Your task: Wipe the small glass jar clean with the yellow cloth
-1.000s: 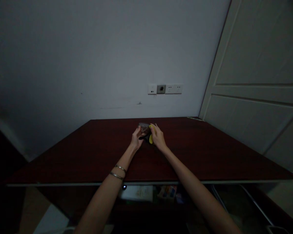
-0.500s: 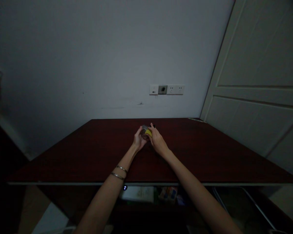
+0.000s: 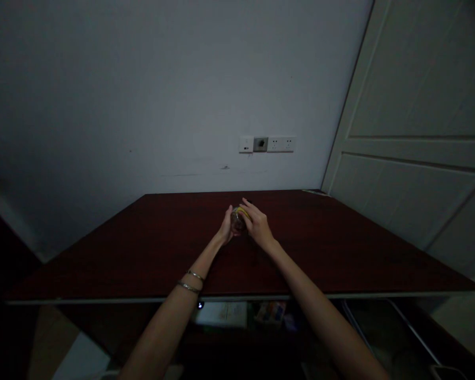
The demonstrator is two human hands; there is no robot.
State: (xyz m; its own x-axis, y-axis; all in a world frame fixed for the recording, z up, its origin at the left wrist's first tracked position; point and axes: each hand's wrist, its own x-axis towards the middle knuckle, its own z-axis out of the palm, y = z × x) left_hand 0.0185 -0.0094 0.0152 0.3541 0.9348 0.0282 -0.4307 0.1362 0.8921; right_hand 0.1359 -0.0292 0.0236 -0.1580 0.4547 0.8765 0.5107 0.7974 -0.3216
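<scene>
A small round, clear, glassy-looking container is held between both hands above the middle of the table. A yellow piece shows along its upper side; the dim light hides whether this is a lid or something separate. My left hand wraps the container's left side, thumb up. From the right, my right hand curls over the top, fingers closed on the yellow piece. A small dark bit shows just behind the right fingertips, too small to name.
The dark red tabletop reaches back to a pale wall with a row of sockets. A white panelled door flanks the right side. Below the front edge are a pale flat box and a colourful packet.
The container has turned in the hands: its yellow piece now lies along the top instead of facing me. My right fingers have shifted over it. The view has moved slightly.
</scene>
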